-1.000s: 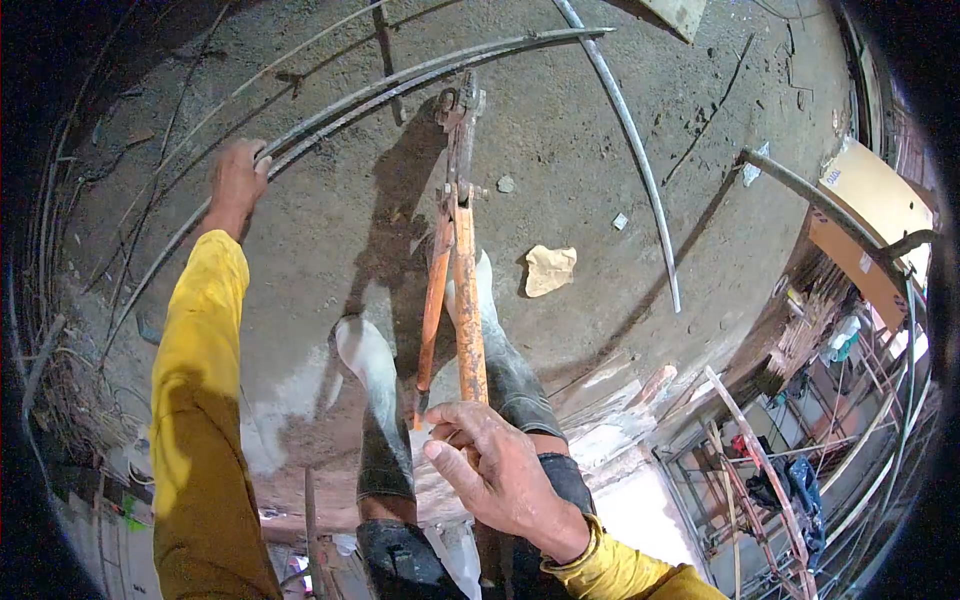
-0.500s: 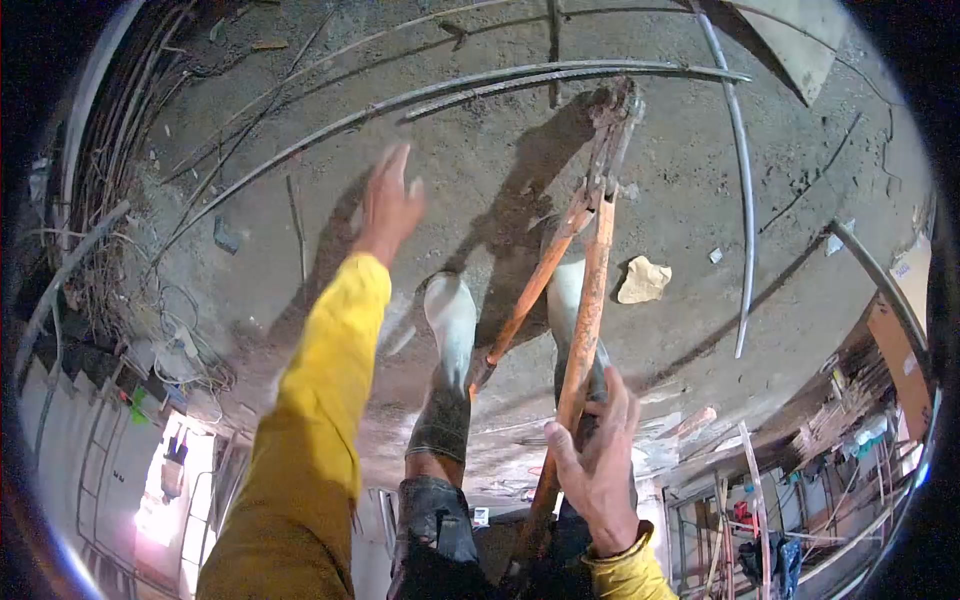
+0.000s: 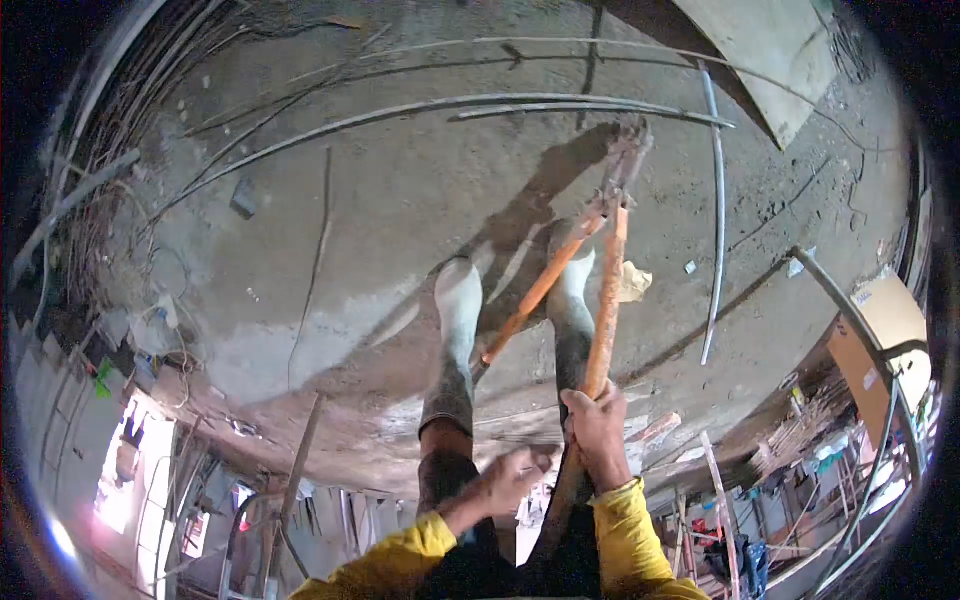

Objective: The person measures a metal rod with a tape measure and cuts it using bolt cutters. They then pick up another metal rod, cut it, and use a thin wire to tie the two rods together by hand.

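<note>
A bolt cutter with two long orange handles [image 3: 606, 300] stands between the person's legs, its dirty jaws [image 3: 627, 155] pointing away over the ground. My right hand [image 3: 598, 425] is wrapped round the right handle near its lower part. The left handle [image 3: 532, 300] slants down beside the left leg, and no hand touches it. My left hand [image 3: 508, 482], smeared by motion, is low over the left leg, just left of the right handle; its finger position is unclear. Both forearms wear yellow sleeves.
Long metal bars [image 3: 716, 220] and a curved rod [image 3: 370, 115] lie on the ground. A pale stone [image 3: 634, 282] is beside the right handle. Bundled rods are at the left, a flat board [image 3: 765, 60] at the upper right and a cardboard piece [image 3: 890, 320] at the right.
My left hand has come back from over the ground toward my body. My right hand, open beside the right handle before, has closed on it. The view has shifted slightly.
</note>
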